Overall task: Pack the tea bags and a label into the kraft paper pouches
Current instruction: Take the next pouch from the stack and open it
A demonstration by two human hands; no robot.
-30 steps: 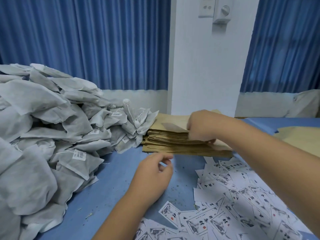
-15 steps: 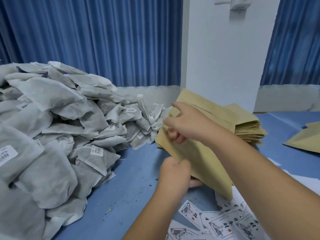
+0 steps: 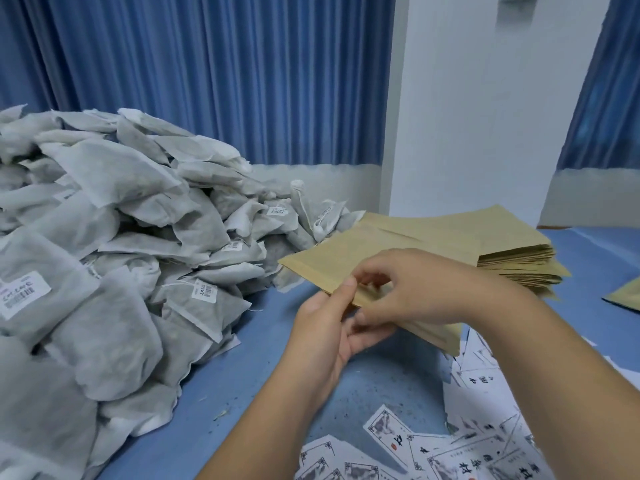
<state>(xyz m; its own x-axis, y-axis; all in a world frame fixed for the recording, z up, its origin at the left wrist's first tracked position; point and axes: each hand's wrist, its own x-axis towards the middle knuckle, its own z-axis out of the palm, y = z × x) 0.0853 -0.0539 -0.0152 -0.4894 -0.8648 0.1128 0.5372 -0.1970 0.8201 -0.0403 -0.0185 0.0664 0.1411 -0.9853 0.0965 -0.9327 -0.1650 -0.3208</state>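
We are working at a flat blue table top (image 3: 263, 344) that is running under everything in view. Pleated blue curtains (image 3: 207, 81) are hanging behind it, with a plain white wall column (image 3: 485, 116) standing between them.

A large heap of grey-white fabric tea bags (image 3: 114, 271), several carrying small white barcode stickers, is occupying the left side of the table and reaching up against the curtain.

A stack of flat tan kraft paper pouches (image 3: 512, 258) is lying at centre right, just beside the near end of the heap. One more loose tan pouch (image 3: 627, 296) is showing at the right edge, apart from the stack.

Loose white printed paper labels (image 3: 485, 445), bearing black characters and grey pictures, are lying scattered and overlapping at the lower right.

We are holding a single tan kraft paper pouch (image 3: 332, 258) in front of the stack, above the table, tilted with its far corner pointing at the heap.

Our right hand (image 3: 415, 289) is lying over the pouch, its fingers curled and pinching the near edge. Our left hand (image 3: 325, 334) is gripping the same edge, thumb pressing on top and fingers curling beneath.
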